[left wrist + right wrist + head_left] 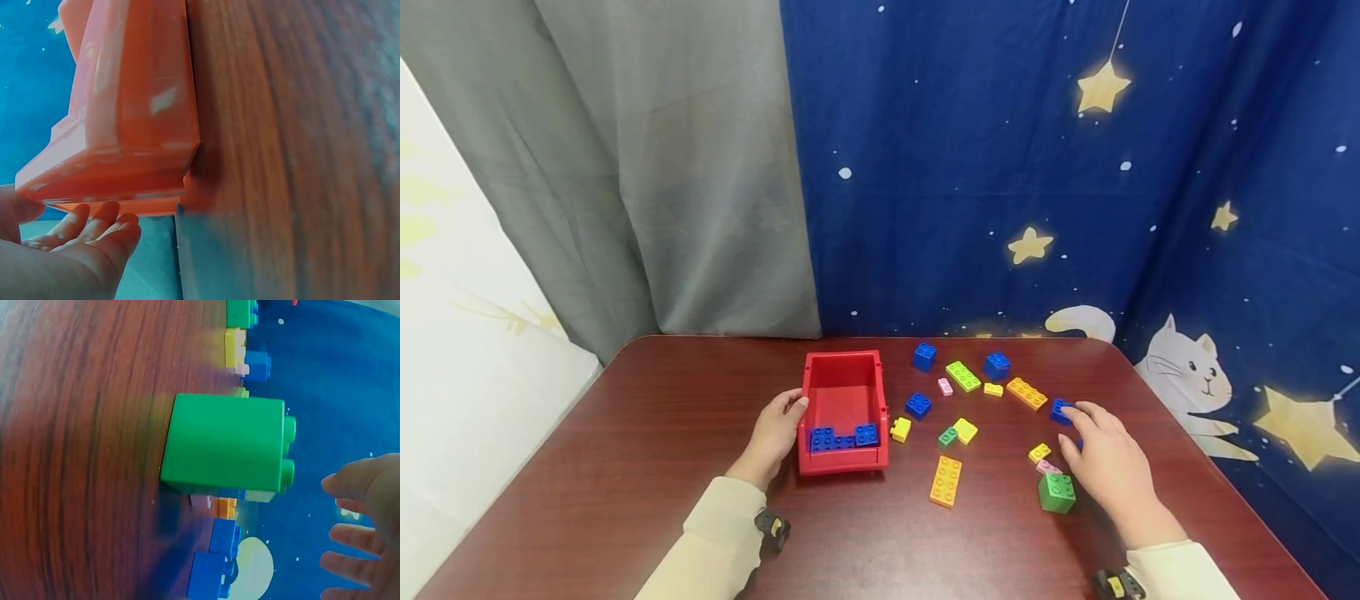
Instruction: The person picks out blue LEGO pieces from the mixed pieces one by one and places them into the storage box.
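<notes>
In the head view my left hand (777,427) holds the left side of a red box (842,463), its thumb at the rim. The left wrist view shows this hand (81,250) at the end of the box's wall (147,94). Several blue bricks (822,438) lie inside, along the near end. My right hand (1108,462) hovers over the right of the table, fingertips close to a blue brick (1061,411); another blue brick is partly hidden beneath it. Spread fingers and nothing held appear for this hand (359,519) in the right wrist view. A tall green brick (1057,492) stands nearer.
Loose bricks lie between box and right hand: blue (918,406), lime (963,377), orange (946,481), yellow (901,429), small green (948,437) and pink (945,387). A curtain (925,208) hangs behind the brown table (700,383).
</notes>
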{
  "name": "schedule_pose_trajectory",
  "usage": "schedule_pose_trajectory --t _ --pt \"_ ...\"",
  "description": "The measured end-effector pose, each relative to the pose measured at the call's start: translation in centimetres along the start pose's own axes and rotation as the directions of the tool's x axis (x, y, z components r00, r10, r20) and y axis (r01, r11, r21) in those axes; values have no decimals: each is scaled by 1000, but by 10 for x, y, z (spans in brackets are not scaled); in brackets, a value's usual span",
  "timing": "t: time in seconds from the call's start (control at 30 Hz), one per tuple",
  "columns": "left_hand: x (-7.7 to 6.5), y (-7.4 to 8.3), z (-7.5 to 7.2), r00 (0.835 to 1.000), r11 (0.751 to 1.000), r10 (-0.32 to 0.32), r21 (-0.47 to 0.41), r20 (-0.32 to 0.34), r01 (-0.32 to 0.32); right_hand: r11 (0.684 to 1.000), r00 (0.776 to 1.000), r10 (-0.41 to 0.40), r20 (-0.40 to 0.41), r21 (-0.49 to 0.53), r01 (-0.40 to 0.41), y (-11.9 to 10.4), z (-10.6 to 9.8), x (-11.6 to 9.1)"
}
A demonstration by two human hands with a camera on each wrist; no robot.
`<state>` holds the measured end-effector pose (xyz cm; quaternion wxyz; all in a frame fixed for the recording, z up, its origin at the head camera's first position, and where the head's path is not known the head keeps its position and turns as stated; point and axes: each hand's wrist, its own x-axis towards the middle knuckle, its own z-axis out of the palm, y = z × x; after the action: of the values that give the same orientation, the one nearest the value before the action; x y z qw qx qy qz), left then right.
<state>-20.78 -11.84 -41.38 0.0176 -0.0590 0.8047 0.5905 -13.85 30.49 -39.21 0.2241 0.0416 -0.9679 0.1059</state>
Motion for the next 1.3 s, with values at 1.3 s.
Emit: schedule_pose_trajectory --t 1.3 --pt "0 1 1 999 999 36 -1 -19 -37 986 913 163 374 -34 -163 34 6 1"
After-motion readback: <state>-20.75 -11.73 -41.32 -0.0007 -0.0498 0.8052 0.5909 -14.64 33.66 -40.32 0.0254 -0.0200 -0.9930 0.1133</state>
